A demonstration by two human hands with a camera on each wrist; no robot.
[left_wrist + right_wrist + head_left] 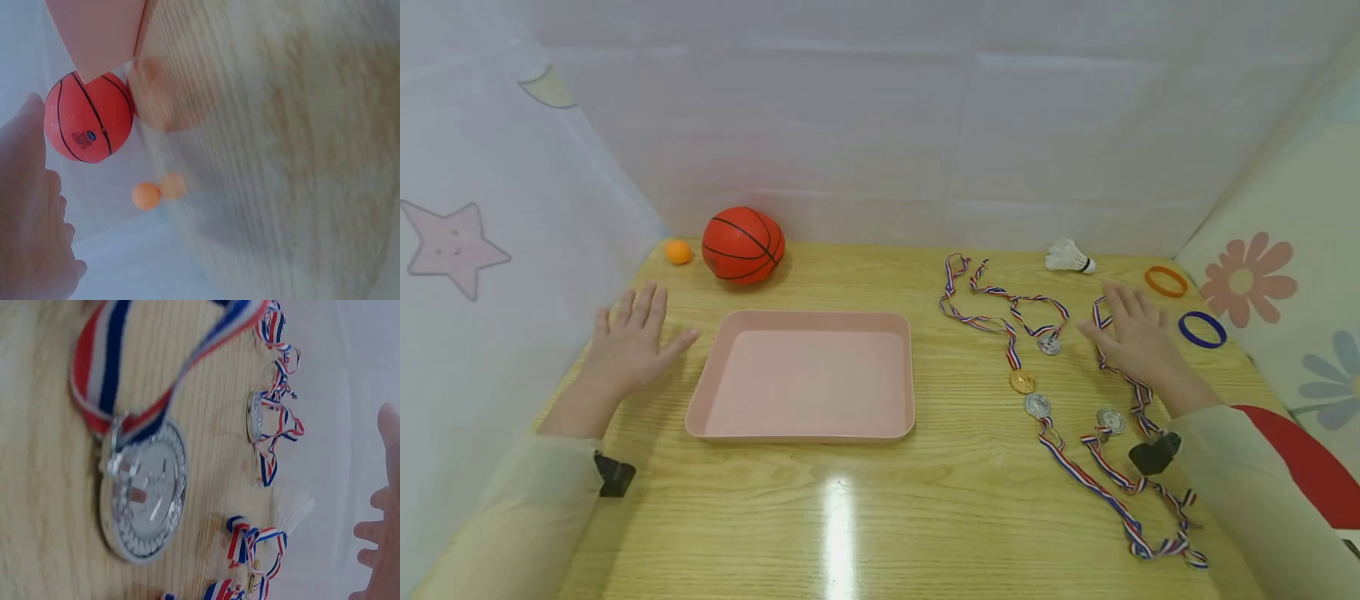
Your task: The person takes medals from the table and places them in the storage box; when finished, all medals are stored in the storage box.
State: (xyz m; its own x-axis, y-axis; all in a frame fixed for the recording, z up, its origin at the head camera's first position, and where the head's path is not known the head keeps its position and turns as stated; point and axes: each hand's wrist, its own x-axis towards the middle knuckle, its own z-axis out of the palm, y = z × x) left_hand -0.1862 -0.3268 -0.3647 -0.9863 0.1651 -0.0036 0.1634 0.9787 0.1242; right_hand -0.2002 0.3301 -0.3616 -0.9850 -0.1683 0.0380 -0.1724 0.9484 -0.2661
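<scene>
My left hand [631,346] hovers over the table left of a pink tray [800,437], fingers spread and nothing in its grasp. A red basketball [743,245] and an orange ping-pong ball [678,252] sit beyond it. On the other side, my right hand [1129,332] is held out with straight fingers above medals on striped ribbons. One ribbon [1138,398] runs partly hidden beneath this hand. Nearby lie a gold medal [1022,382] and silver medals [1037,406]. Close up in the right wrist view is a silver medal [147,494] with its ribbon.
A white shuttlecock [1069,256] lies at the back right. Beside the right wall are an orange wristband [1166,282] and a blue wristband [1202,329]. White sheeting [865,125] rises along the wooden table's [737,517] back edge. Something red [1300,458] shows behind the right forearm.
</scene>
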